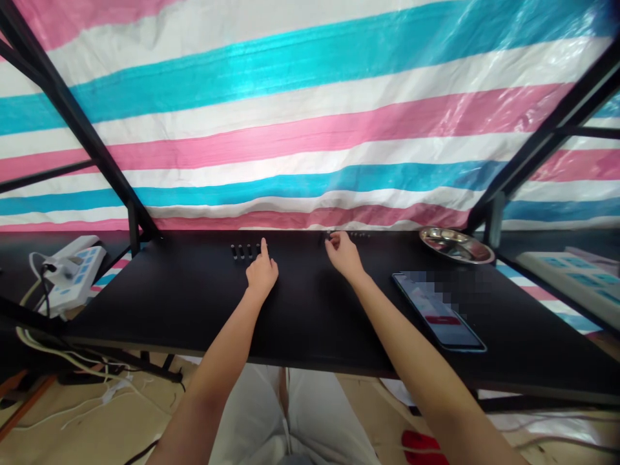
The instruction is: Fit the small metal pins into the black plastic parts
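Power strip (72,270) sits far left, off the surface (194,310), cables hanging down, probably parked there to keep the work area free. Row of pegs (245,250): small, black, upright, evenly spaced near the far edge, looks lined up on purpose. Left hand (261,272) just right of the row, fingers curled in, index finger out with its tip at the last peg, holding nothing; reads as steadying or nudging it into line. Right hand (345,256) is well apart from the left, narrow pinch of thumb and fingertips on a single peg (329,236) at the far edge; too small to see the grip exactly. Spare pegs (361,234) just beyond it. Phone (438,311) lies flat, screen lit, angled toward the person, likely for reading. Metal dish (455,245) in the far right corner, contents unclear. Striped tarp (310,129) behind.
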Demonstrator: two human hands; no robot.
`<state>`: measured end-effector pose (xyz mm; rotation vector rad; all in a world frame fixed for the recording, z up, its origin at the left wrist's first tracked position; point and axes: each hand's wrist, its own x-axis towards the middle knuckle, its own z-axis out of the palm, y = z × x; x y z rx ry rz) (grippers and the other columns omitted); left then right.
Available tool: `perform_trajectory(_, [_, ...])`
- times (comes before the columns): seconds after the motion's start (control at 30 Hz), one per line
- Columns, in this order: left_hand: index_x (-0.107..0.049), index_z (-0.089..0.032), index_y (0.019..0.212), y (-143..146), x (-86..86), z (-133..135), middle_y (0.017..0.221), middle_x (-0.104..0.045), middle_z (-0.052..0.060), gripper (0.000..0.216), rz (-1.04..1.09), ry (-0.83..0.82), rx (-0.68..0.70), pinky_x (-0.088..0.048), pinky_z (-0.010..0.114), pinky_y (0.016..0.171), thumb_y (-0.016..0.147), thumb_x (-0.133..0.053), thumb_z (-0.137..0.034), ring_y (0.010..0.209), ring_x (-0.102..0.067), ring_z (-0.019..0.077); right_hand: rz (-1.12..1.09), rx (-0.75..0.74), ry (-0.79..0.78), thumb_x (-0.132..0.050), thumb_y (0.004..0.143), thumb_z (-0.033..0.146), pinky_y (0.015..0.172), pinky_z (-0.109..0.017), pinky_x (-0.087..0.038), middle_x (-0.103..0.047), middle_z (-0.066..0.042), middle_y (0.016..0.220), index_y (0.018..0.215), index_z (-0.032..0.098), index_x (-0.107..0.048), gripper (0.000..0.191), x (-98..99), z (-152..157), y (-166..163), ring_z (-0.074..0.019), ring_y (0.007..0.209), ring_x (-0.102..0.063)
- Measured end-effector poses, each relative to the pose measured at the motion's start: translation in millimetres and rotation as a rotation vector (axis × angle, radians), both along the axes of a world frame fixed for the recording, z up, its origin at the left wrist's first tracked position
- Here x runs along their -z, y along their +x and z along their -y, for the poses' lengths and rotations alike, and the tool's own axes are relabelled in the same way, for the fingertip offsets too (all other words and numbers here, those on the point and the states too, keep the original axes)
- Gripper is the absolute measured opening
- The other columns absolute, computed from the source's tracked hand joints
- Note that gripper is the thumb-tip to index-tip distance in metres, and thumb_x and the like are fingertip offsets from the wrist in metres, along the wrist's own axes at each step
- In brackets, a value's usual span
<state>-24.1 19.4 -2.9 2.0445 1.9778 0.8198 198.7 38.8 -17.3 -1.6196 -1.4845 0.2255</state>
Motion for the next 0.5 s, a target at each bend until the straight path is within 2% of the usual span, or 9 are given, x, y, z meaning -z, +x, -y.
perform_trajectory(0.1, [-0.021,-0.022,0.141,1.1,1.2,0.1,0.085,-0.063,0.010,0.067,-0.050,0.020,0.007,-0.044,0.029,0.070,0.079,-0.048,-0.024,0.071,-0.062,0.0214,0.015,-0.145,0.097,-0.046,0.079,0.030,0.072,-0.032,-0.046,-0.062,-0.007,0.084,0.099,0.017,-0.053,0.025,1.9,17.4,-14.7,-0.0172,0.071,-0.058])
perform_trajectory(0.2, [-0.017,-0.024,0.142,1.3,0.6,0.2,0.089,-0.063,0.010,0.068,-0.090,0.007,0.010,-0.044,0.028,0.070,0.080,-0.048,-0.025,0.072,-0.063,0.0207,0.046,-0.262,0.100,-0.045,0.079,0.030,0.071,-0.032,-0.047,-0.061,-0.006,0.083,0.101,0.017,-0.052,0.027,7.8,23.1,-20.3,-0.0158,0.068,-0.057])
perform_trajectory(0.37, [-0.008,-0.026,0.143,2.8,-0.6,-3.1,0.098,-0.062,0.010,0.067,-0.205,-0.079,-0.026,-0.045,0.030,0.070,0.085,-0.041,-0.028,0.076,-0.063,0.0204,0.075,-0.294,0.065,-0.044,0.080,0.029,0.068,-0.030,-0.046,-0.061,-0.006,0.083,0.103,0.018,-0.052,0.027,14.5,22.1,-20.4,-0.0145,0.065,-0.056])
perform_trajectory(0.5, [-0.010,-0.025,0.143,5.4,-0.9,-8.5,0.099,-0.061,0.011,0.061,-0.227,-0.068,-0.033,-0.045,0.030,0.068,0.087,-0.036,-0.030,0.077,-0.063,0.0216,0.101,-0.326,0.034,-0.043,0.080,0.028,0.066,-0.029,-0.045,-0.061,-0.005,0.082,0.104,0.018,-0.052,0.028,16.3,22.8,-23.6,-0.0137,0.063,-0.055])
